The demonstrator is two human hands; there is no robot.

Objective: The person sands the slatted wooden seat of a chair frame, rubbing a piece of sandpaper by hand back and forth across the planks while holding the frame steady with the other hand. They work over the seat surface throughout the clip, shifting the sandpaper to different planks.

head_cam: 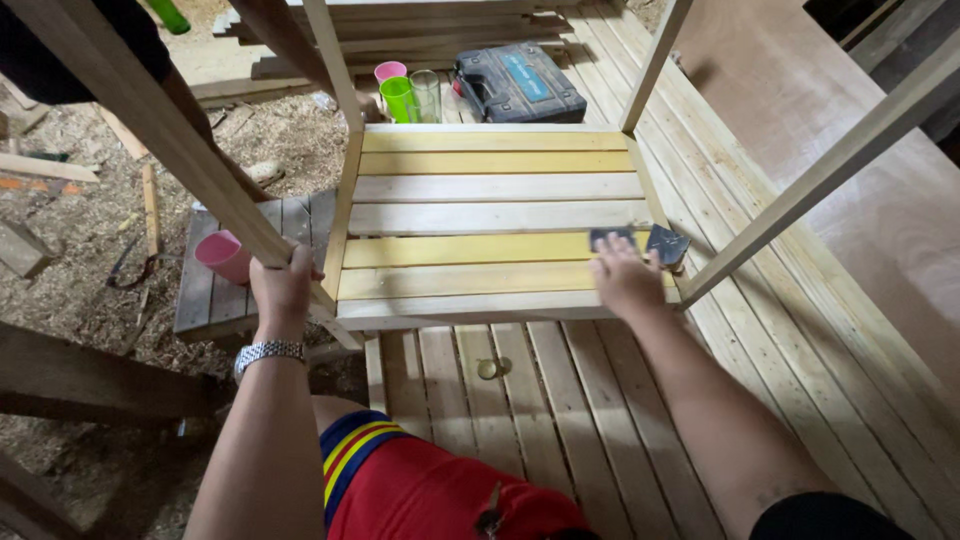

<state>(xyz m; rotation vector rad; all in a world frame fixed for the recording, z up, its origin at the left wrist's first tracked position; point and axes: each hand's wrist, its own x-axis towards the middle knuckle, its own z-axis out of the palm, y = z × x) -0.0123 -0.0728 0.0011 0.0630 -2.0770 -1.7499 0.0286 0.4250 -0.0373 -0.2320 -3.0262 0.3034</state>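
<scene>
An upturned wooden stool (490,215) with a slatted seat of pale and yellow boards lies in front of me, its legs pointing up. My left hand (283,290) grips the near left leg (160,130) of the stool; a metal watch is on that wrist. My right hand (625,275) presses a dark piece of sandpaper (650,242) flat on a yellow slat near the right edge of the seat.
A slatted wooden platform (560,400) lies under the stool. Pink and green cups (400,90) and a dark tool case (520,82) sit beyond. A pink cup (222,255) rests on a small grey pallet at left. Sawdust and wood offcuts cover the ground (80,230) at left.
</scene>
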